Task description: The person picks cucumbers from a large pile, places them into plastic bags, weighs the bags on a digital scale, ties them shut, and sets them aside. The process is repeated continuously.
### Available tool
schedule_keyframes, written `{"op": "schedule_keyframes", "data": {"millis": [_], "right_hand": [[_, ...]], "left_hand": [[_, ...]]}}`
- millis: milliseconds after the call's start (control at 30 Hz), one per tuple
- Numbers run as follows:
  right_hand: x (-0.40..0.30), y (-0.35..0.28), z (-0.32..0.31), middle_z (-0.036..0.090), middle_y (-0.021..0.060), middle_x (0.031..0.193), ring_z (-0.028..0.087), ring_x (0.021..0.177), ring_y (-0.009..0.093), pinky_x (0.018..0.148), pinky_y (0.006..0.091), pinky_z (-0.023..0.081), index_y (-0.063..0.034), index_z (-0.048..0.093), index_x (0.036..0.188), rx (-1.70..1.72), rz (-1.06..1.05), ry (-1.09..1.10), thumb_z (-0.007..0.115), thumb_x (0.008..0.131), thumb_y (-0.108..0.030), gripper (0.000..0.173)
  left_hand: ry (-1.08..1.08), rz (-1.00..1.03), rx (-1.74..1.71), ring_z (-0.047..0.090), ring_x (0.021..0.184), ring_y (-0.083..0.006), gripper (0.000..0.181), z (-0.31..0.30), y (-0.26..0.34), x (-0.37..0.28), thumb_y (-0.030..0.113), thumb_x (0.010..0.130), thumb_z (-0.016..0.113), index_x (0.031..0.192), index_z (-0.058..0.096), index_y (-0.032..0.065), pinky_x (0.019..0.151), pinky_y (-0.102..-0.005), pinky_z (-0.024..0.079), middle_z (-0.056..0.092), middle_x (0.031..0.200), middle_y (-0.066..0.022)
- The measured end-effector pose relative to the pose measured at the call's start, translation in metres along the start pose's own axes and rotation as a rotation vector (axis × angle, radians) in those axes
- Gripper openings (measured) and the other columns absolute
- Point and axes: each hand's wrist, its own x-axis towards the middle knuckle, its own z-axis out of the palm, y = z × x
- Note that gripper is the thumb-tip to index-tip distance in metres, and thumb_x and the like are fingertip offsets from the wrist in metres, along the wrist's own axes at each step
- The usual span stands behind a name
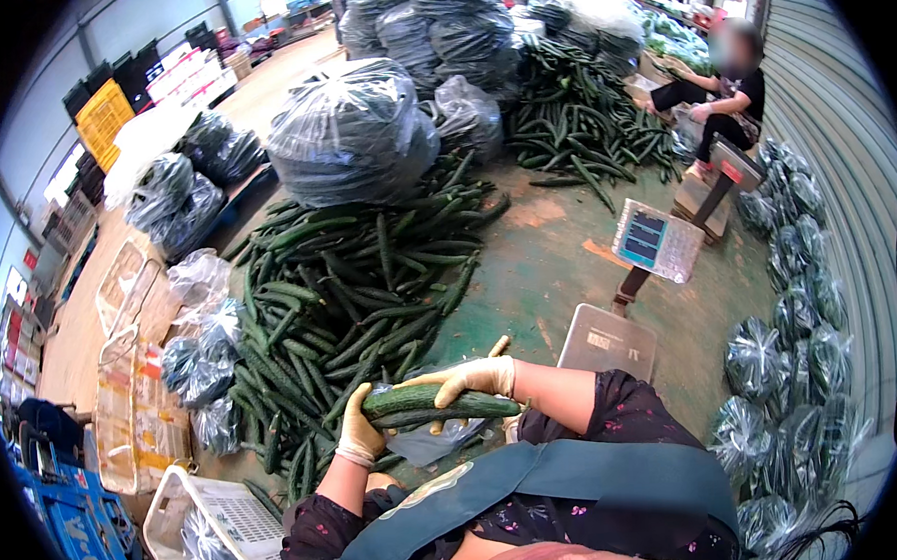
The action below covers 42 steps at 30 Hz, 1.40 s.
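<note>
Two or more cucumbers [454, 407] lie side by side between my gloved hands, low in the middle of the head view. My left hand [361, 426] grips their left ends. Over their right part my right hand [460, 381] is closed, its fingers wrapped around them. Beneath them a clear plastic bag [437, 442] shows in part. Just beyond, a large heap of loose cucumbers [351, 284] covers the floor. A platform scale [605, 341] with a plastic-wrapped display [653, 241] stands to the right of my right forearm.
A big filled bag [352, 134] rests behind the heap. Bagged cucumbers [756, 357] line the shutter at right. White crates [203, 516] stand at left. A co-worker [733, 95] sits by a second heap [577, 124], near another scale [736, 164].
</note>
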Motion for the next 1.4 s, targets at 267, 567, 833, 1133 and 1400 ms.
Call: {"op": "schedule_keyframes", "data": {"millis": [267,567,833,1133,1400], "right_hand": [[0.003,0.004,-0.006,0.055,0.0133,0.138,0.073,0.089,0.021,0.054,0.0278,0.059,-0.0234,0.024,0.158,-0.058,-0.017,-0.031,0.074,0.079,-0.019,0.094],[-0.004,-0.003,0.003,0.053,0.0139,0.142,0.072,0.091,0.021,0.065,0.0297,0.058,-0.0184,0.024,0.158,-0.077,-0.011,-0.008,0.073,0.079,-0.016,0.093],[0.001,0.002,-0.004,0.054,0.0155,0.140,0.073,0.089,0.024,0.055,0.0297,0.060,-0.0236,0.023,0.159,-0.062,-0.005,-0.012,0.067,0.081,-0.011,0.090],[-0.001,-0.003,0.004,0.056,0.0165,0.138,0.073,0.089,0.025,0.056,0.0282,0.059,-0.0208,0.022,0.159,-0.038,-0.004,0.021,0.069,0.078,-0.012,0.094],[-0.010,-0.012,0.019,0.058,0.0166,0.135,0.073,0.090,0.024,0.057,0.0271,0.060,-0.0171,0.023,0.159,-0.045,0.023,0.048,0.076,0.077,-0.017,0.097]], "left_hand": [[-0.014,-0.030,-0.082,0.069,0.071,-0.0202,0.038,0.015,0.004,-0.008,0.050,0.085,0.065,0.096,0.068,0.0133,0.047,-0.0317,0.050,0.072,0.087,-0.0029],[-0.099,-0.050,-0.069,0.069,0.077,-0.0212,0.040,0.002,0.002,0.002,0.049,0.088,0.061,0.101,0.069,0.0124,0.056,-0.0330,0.054,0.073,0.094,-0.0043],[-0.013,0.070,-0.026,0.068,0.067,-0.0219,0.040,0.010,-0.006,0.000,0.049,0.087,0.063,0.097,0.067,0.0108,0.044,-0.0328,0.049,0.071,0.084,-0.0046],[0.013,-0.065,-0.047,0.063,0.079,-0.0200,0.041,0.002,0.000,0.004,0.054,0.084,0.066,0.100,0.066,0.0155,0.059,-0.0381,0.045,0.068,0.091,-0.0016],[-0.006,-0.075,-0.046,0.062,0.079,-0.0207,0.042,-0.001,0.000,0.004,0.054,0.082,0.068,0.099,0.067,0.0162,0.058,-0.0370,0.040,0.069,0.092,-0.0013]]}}
